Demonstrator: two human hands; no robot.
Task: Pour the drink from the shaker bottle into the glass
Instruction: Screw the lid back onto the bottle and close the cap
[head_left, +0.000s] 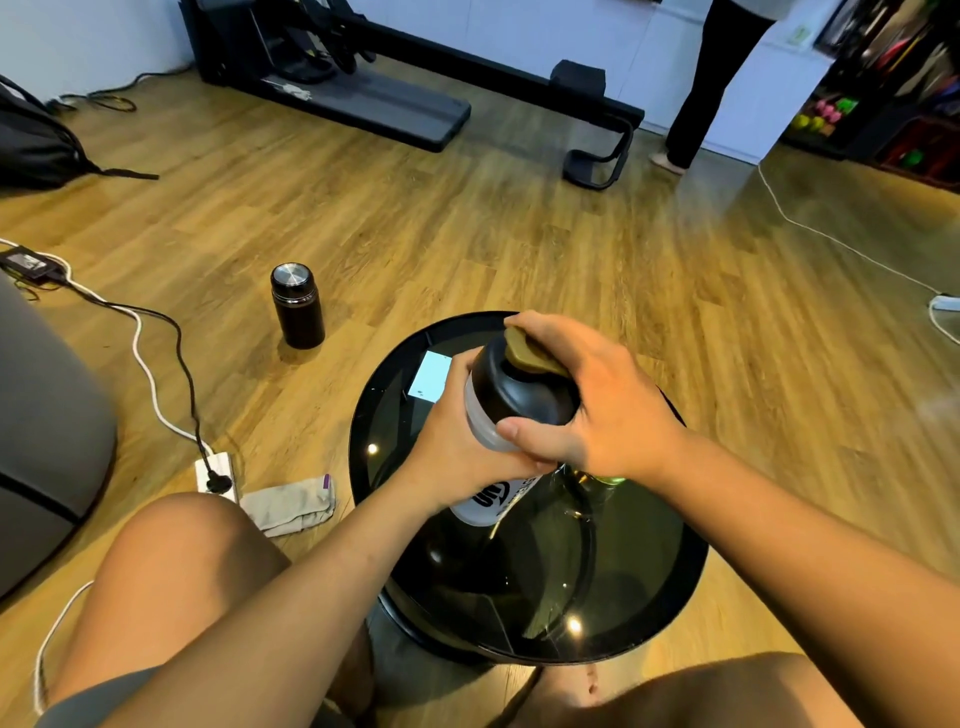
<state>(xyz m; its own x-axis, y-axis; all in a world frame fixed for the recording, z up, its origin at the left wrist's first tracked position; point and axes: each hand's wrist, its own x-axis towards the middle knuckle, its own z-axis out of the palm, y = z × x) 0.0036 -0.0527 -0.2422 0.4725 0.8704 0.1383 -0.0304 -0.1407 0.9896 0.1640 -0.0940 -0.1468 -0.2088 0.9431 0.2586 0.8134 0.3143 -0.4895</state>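
Over the table (356, 426), gripped the shaker (519, 397) by its body in the left hand (457, 452), clasped its lid with the right hand (615, 410), fingers on the cap (524, 357), glass (603, 480) barely visible under that wrist, and risked a splash should the cap pop open mid-tilt.

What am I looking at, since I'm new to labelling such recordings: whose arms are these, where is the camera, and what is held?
There is no machine: a person wears one camera on the head, looking down at their own arms and knees. The left hand grips the clear body of a black-lidded plastic shaker bottle; the right hand curls over its lid and olive-green flip cap. Below them is a round black glass-topped table with a pale blue card on it. A black metal flask stands on the wooden floor.
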